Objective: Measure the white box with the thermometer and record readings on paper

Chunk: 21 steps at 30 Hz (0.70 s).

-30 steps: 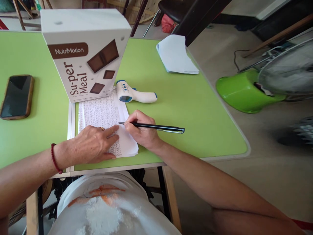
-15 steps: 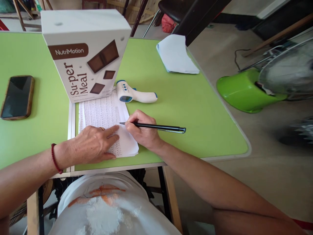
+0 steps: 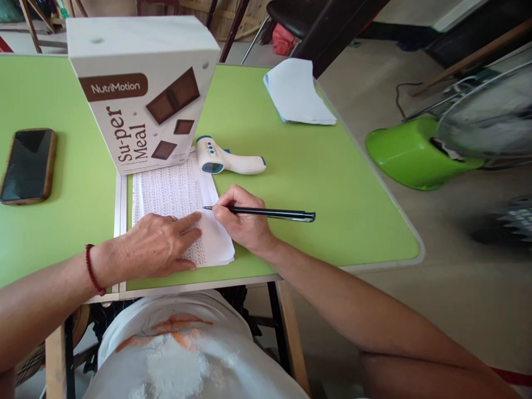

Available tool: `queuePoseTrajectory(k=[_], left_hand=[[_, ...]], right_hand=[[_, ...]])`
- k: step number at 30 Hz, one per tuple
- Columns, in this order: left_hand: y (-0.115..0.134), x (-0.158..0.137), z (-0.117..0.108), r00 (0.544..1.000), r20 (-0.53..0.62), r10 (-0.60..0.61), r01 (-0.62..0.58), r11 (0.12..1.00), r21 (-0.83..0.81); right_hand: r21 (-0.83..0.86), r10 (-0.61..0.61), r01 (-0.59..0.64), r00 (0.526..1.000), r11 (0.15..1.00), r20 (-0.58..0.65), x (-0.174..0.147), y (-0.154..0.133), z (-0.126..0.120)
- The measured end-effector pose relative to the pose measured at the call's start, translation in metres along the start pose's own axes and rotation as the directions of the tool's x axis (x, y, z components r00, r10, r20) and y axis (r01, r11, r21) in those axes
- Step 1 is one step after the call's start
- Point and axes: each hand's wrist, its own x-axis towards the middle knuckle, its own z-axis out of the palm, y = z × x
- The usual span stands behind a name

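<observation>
My right hand (image 3: 243, 219) is closed around a black pen (image 3: 282, 213), whose tip points left and meets the sheet or hovers just above it. Under both hands lies a small stack of white paper (image 3: 220, 244), its top page mostly filled with rows of small handwriting. My left hand (image 3: 160, 244) rests flat on the lower left of that page, fingers spread, a ring on one of them and a red bracelet at the wrist. A white and blue infrared thermometer (image 3: 230, 160) lies just beyond the paper. The far end of the stack is hidden by a white NutriMotion box (image 3: 137, 100).
A phone (image 3: 28, 166) in a brown case lies on the green table (image 3: 316, 194) at the left. Folded white paper (image 3: 295, 91) sits near the far right edge. On the floor to the right are a bright green plastic object (image 3: 403, 152) and a fan (image 3: 490, 122).
The pen's rear end has tilted up slightly in my right hand. My left hand stays in place on the page, and the whole view has shifted a little.
</observation>
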Motion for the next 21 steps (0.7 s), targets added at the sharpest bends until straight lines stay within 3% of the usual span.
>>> queuePoseTrajectory(k=[10,21], left_hand=[[-0.0013,0.0018,-0.0012,1.000,0.001,0.005,-0.005,1.000,-0.009],[-0.0009,0.0012,-0.0008,1.000,0.000,-0.002,0.002,1.000,-0.015]], right_hand=[[-0.017,0.040,-0.041,0.999,0.999,-0.002,0.0010,-0.0009,0.0002],[-0.054,0.001,-0.001,1.000,0.999,-0.004,0.0007,0.0005,-0.0003]])
